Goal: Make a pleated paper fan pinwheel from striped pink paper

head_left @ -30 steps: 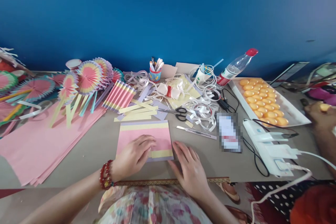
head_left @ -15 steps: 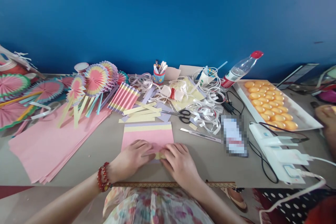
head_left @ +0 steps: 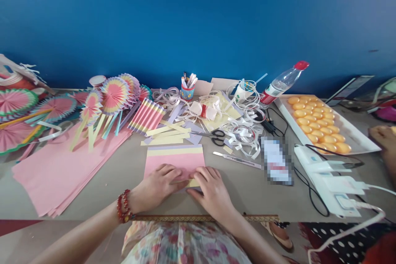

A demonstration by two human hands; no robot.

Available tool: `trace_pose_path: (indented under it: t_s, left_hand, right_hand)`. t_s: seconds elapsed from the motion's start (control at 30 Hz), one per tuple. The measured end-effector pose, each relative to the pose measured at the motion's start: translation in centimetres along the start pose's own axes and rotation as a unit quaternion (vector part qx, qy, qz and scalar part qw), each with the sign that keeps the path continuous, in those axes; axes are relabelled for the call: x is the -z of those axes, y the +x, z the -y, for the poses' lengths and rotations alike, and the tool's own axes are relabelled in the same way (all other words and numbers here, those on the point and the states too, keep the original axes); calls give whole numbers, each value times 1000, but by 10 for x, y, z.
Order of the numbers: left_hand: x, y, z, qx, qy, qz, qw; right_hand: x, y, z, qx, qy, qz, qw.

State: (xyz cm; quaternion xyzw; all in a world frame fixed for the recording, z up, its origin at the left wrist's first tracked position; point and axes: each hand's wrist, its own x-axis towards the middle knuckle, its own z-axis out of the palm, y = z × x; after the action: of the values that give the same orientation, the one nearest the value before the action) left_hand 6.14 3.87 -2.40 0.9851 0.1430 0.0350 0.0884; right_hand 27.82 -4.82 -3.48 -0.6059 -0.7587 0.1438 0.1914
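Hands are meeting at lower centre of the frame: left hand (head_left: 157, 183) and right hand (head_left: 212, 189), fingers half curled, are bearing down on the near edge of the striped pink sheet (head_left: 176, 157) lying on the tabletop (head_left: 123, 173). Whether they are pinching a fold or only pressing is unclear, as the fingers are hiding it. Uneven pressure could be skewing the crease, since nothing is pinning the far edge.
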Motion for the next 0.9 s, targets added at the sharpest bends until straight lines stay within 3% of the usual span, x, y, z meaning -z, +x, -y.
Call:
trace_pose_path:
  t_s: [0.2, 0.33, 0.47, 0.7, 0.9]
  left_hand:
    - [-2, 4, -1, 17, 9, -2, 1000]
    - [-1, 5, -3, 20, 11, -9, 1000]
    - [1, 16, -11, 2, 15, -30, 999]
    - [-13, 54, -22, -81, 22, -62, 995]
    - [-23, 58, -18, -87, 45, -54, 994]
  right_hand:
    - [8, -7, -14, 43, 6, -37, 998]
    - [18, -19, -26, -20, 29, -138, 990]
    - [26, -31, -40, -83, 36, -180, 979]
    - [26, -34, -43, -122, 63, -177, 975]
    - [24, -36, -45, -127, 51, -159, 978]
